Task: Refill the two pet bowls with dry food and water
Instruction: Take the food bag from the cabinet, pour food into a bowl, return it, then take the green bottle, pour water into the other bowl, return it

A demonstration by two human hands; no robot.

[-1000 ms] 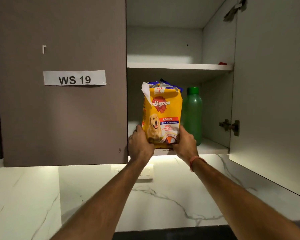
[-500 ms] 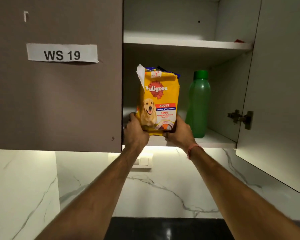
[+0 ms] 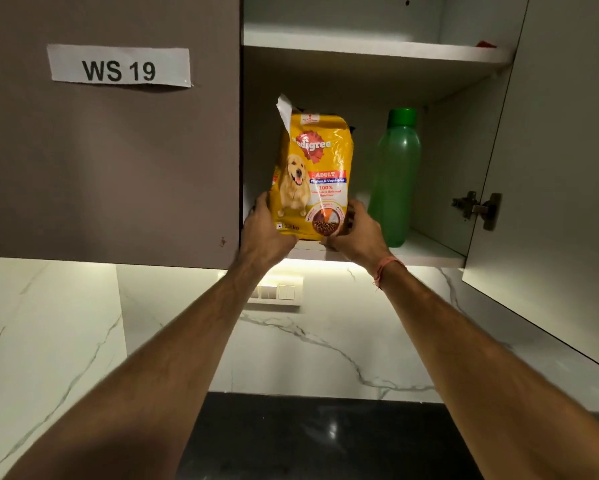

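Early stage: both my hands, left hand [image 3: 266,230] and right hand [image 3: 355,230], grip food bag [image 3: 313,174] on shelf [image 3: 426,252]; water bottle [image 3: 395,174] at 3 o'clock untouched; bowls unseen, nothing refilled yet

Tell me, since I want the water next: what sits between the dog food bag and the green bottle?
Only the right hand, gripping the dog food bag; otherwise bare shelf before the green bottle, in the head view.

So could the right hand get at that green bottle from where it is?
Probably yes. The right hand grips the dog food bag, but the green bottle stands just beside it on the open shelf, nothing between.
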